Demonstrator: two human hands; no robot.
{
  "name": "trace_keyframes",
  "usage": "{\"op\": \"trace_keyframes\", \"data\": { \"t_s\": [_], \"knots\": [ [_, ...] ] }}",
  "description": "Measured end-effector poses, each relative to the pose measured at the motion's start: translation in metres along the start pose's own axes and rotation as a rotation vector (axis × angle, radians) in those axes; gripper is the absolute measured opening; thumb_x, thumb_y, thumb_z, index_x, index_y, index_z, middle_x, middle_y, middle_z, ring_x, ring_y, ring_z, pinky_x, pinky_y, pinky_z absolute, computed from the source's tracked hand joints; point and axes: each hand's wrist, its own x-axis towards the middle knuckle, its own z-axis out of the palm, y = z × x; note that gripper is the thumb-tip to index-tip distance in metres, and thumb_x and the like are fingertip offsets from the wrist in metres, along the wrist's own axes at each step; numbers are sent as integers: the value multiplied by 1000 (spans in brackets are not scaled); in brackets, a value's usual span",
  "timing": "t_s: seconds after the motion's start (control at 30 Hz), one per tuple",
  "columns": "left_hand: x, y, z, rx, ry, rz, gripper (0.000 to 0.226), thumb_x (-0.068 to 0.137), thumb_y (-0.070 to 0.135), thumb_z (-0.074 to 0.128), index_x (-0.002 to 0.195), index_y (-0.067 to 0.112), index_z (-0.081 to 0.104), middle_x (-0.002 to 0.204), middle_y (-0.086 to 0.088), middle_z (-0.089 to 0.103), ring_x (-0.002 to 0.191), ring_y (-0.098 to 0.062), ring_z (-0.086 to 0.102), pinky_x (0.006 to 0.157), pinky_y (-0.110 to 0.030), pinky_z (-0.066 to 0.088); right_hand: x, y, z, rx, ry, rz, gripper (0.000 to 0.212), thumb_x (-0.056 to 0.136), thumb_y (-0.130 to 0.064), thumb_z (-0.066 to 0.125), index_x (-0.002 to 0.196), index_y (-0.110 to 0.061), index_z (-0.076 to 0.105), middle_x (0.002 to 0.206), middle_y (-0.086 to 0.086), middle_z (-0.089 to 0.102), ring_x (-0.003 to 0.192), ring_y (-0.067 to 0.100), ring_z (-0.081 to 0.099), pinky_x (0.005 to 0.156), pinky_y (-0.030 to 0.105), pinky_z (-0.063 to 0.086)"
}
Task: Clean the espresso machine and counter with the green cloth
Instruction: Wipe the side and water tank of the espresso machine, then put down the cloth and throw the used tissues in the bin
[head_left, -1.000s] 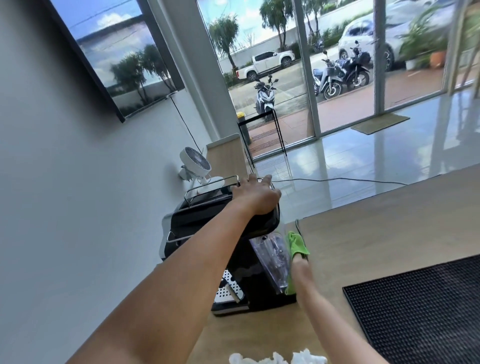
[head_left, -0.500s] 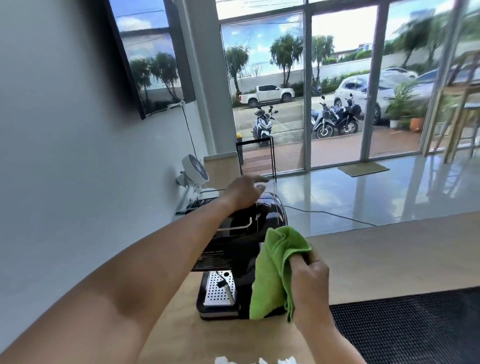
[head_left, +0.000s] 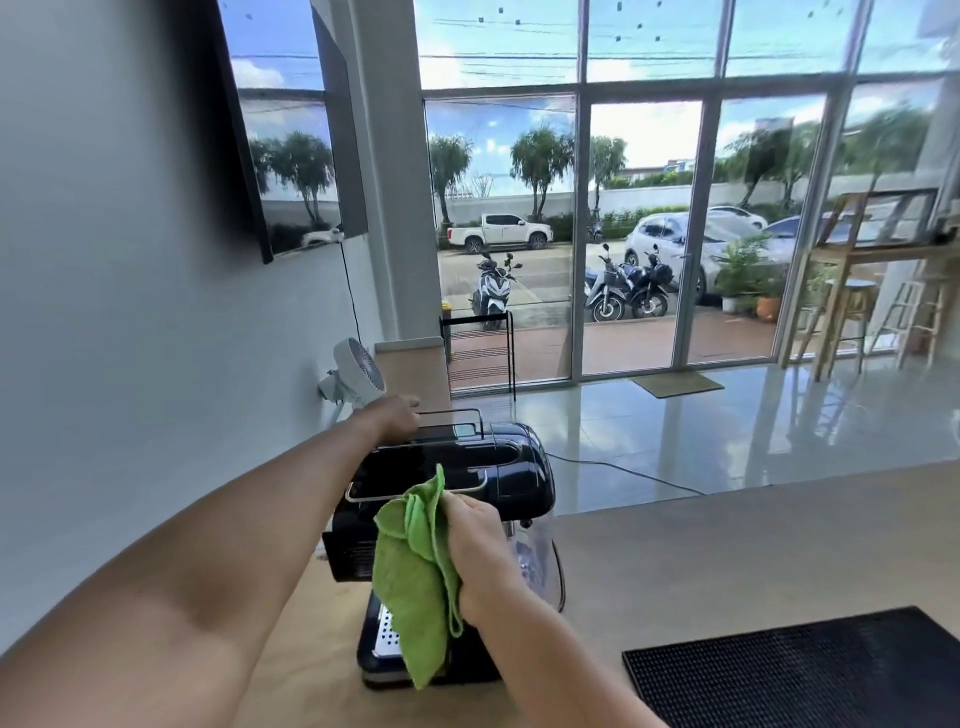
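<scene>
A black espresso machine (head_left: 514, 467) stands on the wooden counter (head_left: 701, 561) near the left wall. My left hand (head_left: 397, 415) rests on the machine's far left top edge, by the metal rail. My right hand (head_left: 480, 551) grips a green cloth (head_left: 415, 577) in front of the machine; the cloth hangs down over the machine's front and drip tray (head_left: 384, 631). The clear water tank (head_left: 537, 561) shows to the right of my right hand.
A black rubber bar mat (head_left: 810, 670) lies on the counter at lower right. A small white fan (head_left: 358, 371) stands behind the machine by the wall. A power cable (head_left: 623, 470) runs across the floor beyond the counter. Glass windows fill the far side.
My right hand came out from beside the machine and lifted the green cloth up in front of it. My left hand slid from the right top of the machine to its far left edge.
</scene>
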Motion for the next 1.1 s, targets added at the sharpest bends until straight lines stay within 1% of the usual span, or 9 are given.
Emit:
{"op": "trace_keyframes", "data": {
  "t_s": [0.1,0.17,0.33,0.4,0.6,0.73,0.87,0.97,1.1],
  "knots": [
    [-3,0,6,19,13,51,44,100,27,42,143,21,44,151,-9,40,137,-30,38,112,-33,30,3,2,2,22,44,12,34,100,-16,45,104,10,66,99,29,70,79,33,67,78,48,58],
    [0,-1,8,36,57,88,41,100,30,41,141,24,48,148,-10,44,134,-30,42,108,-33,34,5,6,2,7,74,-4,34,101,-17,45,103,11,64,92,30,70,78,33,66,78,52,58],
    [9,-4,10,44,127,119,29,98,36,47,122,29,62,132,-7,60,121,-28,52,97,-33,41,11,13,5,39,85,-28,31,100,-19,48,89,5,65,75,15,66,72,30,64,76,54,57],
    [14,-5,10,50,148,123,25,97,37,49,116,30,63,128,-4,63,119,-27,54,95,-33,40,12,12,4,54,72,-40,28,100,-16,48,87,2,66,73,15,65,70,30,63,75,53,57],
    [31,-16,4,53,124,137,24,93,43,55,109,28,65,124,-3,64,117,-26,55,89,-34,40,22,5,-6,29,28,-57,23,95,-2,51,83,9,67,66,16,64,56,25,62,53,33,55],
    [32,-30,-3,60,127,120,26,89,49,58,105,30,67,120,0,65,111,-23,58,84,-32,40,41,-1,-23,-50,44,-39,11,85,-5,59,81,0,68,70,17,60,63,29,59,62,39,53],
    [24,-51,-9,56,128,74,25,85,53,62,89,29,66,105,1,68,93,-20,59,80,-32,45,61,-19,-41,-137,58,3,15,69,-17,64,74,-4,70,71,18,61,66,32,61,64,44,54],
    [13,-63,-13,4,109,9,33,84,52,64,79,20,69,79,4,71,68,-17,65,73,-28,49,79,-35,-52,-192,72,-3,19,82,-11,60,64,-6,66,63,15,59,55,27,58,57,32,51],
    [-2,-69,-14,-207,69,-95,27,85,38,69,79,11,73,64,-3,69,49,-18,64,59,-25,51,110,-57,-56,-238,163,-49,15,84,-2,58,70,-2,63,63,17,55,51,26,56,57,36,50]
  ]
}}
